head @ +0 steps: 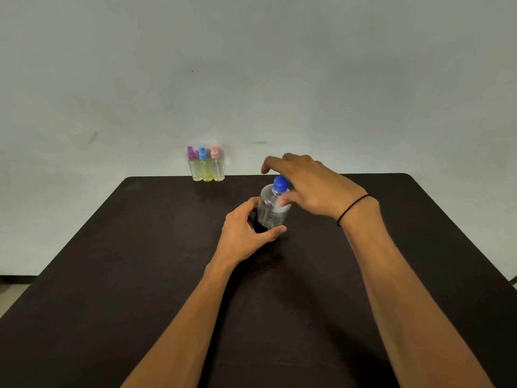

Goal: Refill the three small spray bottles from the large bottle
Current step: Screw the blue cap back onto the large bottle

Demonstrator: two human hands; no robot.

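Note:
A large clear bottle (270,210) with a blue cap (280,184) stands upright near the middle of the dark table (140,275). My left hand (246,233) wraps around its lower part. My right hand (307,183) hovers over and beside the cap, fingers spread, not gripping it. Three small spray bottles stand in a row at the far table edge against the wall: one with a purple top (193,165), one with a blue top (205,166), one with a pink top (217,165). All three caps are on.
A pale wall (251,65) rises directly behind the table's far edge. A black band circles my right wrist (353,209). The floor shows at the lower left beyond the table's edge.

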